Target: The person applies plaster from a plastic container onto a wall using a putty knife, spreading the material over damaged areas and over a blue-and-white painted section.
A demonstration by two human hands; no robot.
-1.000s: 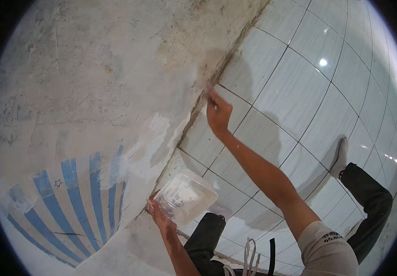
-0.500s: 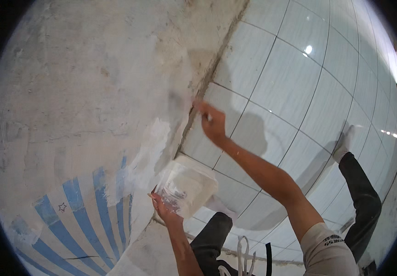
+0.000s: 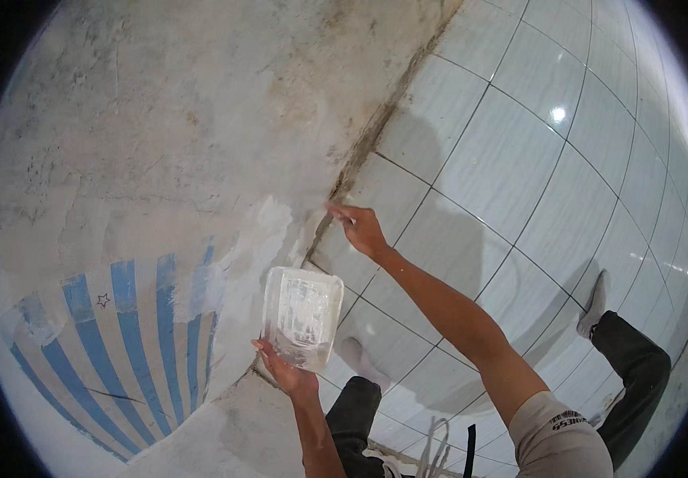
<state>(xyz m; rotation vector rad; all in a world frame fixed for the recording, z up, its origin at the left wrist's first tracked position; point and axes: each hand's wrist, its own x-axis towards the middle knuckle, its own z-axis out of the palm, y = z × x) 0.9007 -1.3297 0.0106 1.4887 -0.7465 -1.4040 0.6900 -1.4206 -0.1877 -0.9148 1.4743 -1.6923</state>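
Note:
My left hand (image 3: 287, 374) grips the lower left side of a clear plastic tub (image 3: 333, 307), its fingers around the wall. White paste or paint is smeared over the inside of the tub. My right hand (image 3: 361, 231) is up beside the foot of the wall (image 3: 145, 159), its fingers closed and pointing at the wall. Whatever it pinches is thin and smeared by motion, so I cannot make it out. A fresh white patch (image 3: 268, 227) covers the wall just left of that hand and above the tub.
Blue painted stripes (image 3: 127, 319) and a small star outline (image 3: 103, 300) mark the lower wall. Pale tiles (image 3: 519, 191) cover the floor, with a rough, dirty joint (image 3: 352, 167) along the wall. My socked feet (image 3: 596, 299) rest on the tiles.
My view has shifted a little. The tub has tilted so its inside faces me more, and my right hand has moved down along the wall's foot, toward the tub.

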